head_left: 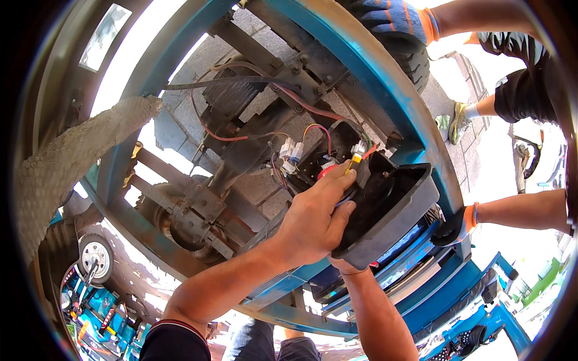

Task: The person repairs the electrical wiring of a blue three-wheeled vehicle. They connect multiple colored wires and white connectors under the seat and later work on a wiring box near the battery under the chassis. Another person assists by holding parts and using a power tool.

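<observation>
My left hand (313, 219) reaches up to a black plastic box (394, 201) that hangs under a tilted blue vehicle frame (361, 69). Its fingertips pinch a yellow-tipped wire (355, 157) at the box's upper edge, and a blue wire runs under the thumb. My right hand (344, 265) is mostly hidden beneath the box and holds its lower corner from below. White plug connectors (292, 149) and red, yellow and black wires hang just left of the box.
A co-worker's gloved hand (397, 18) rests on the black tyre (412, 57) at the top, and the other gloved hand (451, 227) holds the frame at the right. The rear axle (180, 216) sits at the left. Blue vehicles stand behind, lower left.
</observation>
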`<state>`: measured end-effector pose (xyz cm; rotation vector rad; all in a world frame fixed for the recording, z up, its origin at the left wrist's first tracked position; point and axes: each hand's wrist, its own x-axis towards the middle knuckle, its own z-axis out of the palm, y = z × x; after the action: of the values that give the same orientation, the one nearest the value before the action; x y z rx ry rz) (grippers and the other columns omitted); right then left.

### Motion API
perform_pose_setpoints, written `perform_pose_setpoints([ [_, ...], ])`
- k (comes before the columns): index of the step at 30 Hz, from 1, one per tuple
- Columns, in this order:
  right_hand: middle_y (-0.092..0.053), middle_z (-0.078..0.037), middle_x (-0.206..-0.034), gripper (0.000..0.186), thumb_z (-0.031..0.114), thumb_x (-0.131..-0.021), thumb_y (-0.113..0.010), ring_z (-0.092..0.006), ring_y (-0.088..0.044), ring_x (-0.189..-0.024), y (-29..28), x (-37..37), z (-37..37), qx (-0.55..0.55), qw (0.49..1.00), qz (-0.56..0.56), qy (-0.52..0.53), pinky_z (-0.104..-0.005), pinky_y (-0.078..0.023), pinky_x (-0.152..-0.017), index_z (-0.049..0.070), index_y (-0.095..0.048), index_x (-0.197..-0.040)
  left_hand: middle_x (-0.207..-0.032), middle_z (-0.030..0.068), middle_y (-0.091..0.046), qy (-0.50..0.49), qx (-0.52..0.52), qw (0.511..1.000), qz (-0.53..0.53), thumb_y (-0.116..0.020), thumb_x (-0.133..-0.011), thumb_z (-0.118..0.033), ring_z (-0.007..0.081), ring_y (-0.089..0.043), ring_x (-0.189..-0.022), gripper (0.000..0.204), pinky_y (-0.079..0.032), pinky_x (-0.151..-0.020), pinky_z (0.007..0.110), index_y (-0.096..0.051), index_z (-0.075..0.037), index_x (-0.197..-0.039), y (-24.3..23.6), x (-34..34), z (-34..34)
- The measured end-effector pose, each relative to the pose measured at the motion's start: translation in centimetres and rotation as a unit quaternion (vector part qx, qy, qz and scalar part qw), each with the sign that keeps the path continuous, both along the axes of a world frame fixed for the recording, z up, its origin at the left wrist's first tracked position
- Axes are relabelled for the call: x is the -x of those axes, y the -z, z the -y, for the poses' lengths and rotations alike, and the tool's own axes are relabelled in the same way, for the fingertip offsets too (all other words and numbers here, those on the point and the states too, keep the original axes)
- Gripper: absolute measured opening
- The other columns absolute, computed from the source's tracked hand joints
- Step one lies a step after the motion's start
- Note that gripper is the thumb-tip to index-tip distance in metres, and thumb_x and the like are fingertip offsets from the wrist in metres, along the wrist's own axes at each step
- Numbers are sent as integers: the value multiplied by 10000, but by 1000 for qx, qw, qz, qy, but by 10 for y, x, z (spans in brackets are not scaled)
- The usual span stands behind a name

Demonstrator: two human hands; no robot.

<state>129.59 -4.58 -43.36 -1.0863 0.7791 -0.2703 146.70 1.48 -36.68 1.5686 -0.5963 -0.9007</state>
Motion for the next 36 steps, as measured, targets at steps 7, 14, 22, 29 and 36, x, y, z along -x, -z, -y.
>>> perform_pose_setpoints([
  [7, -225, -73, -1755, 710, 380, -1132, -505, -220, -261, -1598, 4, 2, -4, -179, 981, 78, 2, -427, -192, -1329, 136, -164, -1705, -1754, 266, -143, 93, 24, 994, -48, -528, -1098, -249, 418, -182, -1623, 675, -204, -1301, 440, -271, 73, -1633, -1, 3, -8],
  [14, -287, -102, -1722, 789, 329, -1070, -643, -246, -302, -1576, -28, -16, 2, -155, 988, 1, -18, -435, -236, -1311, 117, -203, -1689, -1757, 225, -198, -9, 34, 993, -109, -576, -1102, -277, 349, -169, -1640, 681, -159, -1306, 425, -301, 35, -1642, 7, 20, -19],
  [22, -595, -160, -1451, 710, 393, -920, -816, -333, -591, -1299, -20, 4, 5, 410, 899, -89, -126, -448, -474, -1105, 43, -549, -1476, -1347, 150, -645, -145, -62, 987, -43, -675, -942, 11, 267, -597, -1269, 349, -465, -1087, 392, -638, 36, -1288, 10, -6, -58],
  [29, -623, -170, -1418, 728, 499, -924, -780, -378, -607, -1273, -5, 12, 0, 490, 851, -145, -125, -453, -492, -1072, 46, -584, -1460, -1177, 165, -683, -38, -170, 953, 249, -777, -875, -76, 340, -596, -1230, 388, -482, -1028, 412, -690, 8, -1243, 51, -45, -65],
  [36, -629, -163, -1414, 729, 547, -939, -748, -383, -610, -1259, 4, 19, 2, 481, 857, -152, -109, -468, -491, -1063, 56, -593, -1455, -920, 134, -697, 65, -255, 959, 102, -698, -948, -104, 246, -646, -971, 365, -518, -884, 417, -689, 27, -1288, 57, -63, -69],
])
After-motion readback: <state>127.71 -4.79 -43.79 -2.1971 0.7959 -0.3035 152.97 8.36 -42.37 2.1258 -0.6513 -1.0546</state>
